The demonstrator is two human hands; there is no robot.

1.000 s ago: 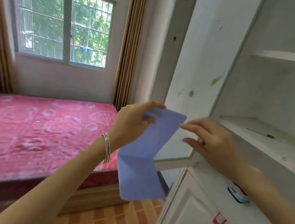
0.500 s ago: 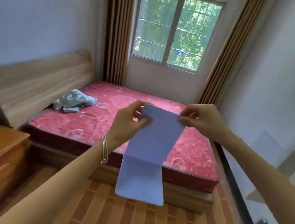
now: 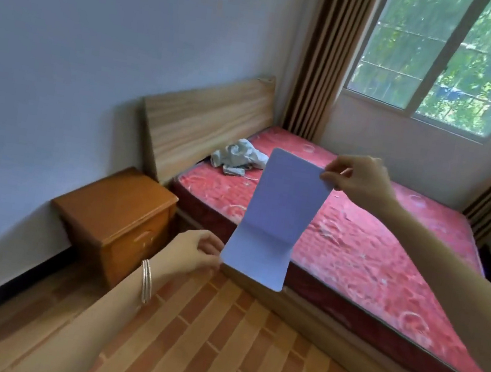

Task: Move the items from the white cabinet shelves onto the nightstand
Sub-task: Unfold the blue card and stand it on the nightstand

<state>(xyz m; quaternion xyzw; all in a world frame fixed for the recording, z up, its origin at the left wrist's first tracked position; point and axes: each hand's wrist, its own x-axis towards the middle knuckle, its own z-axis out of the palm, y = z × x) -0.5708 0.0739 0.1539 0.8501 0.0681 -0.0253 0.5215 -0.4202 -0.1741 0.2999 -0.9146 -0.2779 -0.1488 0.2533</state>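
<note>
Head view: right hand [image 3: 361, 183] pinches sheet [image 3: 278, 215] at top, left hand [image 3: 194, 251] hold unclear; corner pinch could drop it short of nightstand [image 3: 115, 208].

The lilac card [image 3: 282, 210], rounded at the corners and creased low down, hangs upright in the air; the right hand [image 3: 361, 183] pinches its top corner. The orange-brown nightstand [image 3: 115, 208] stands by the wall [image 3: 65, 66], left of it.
</note>
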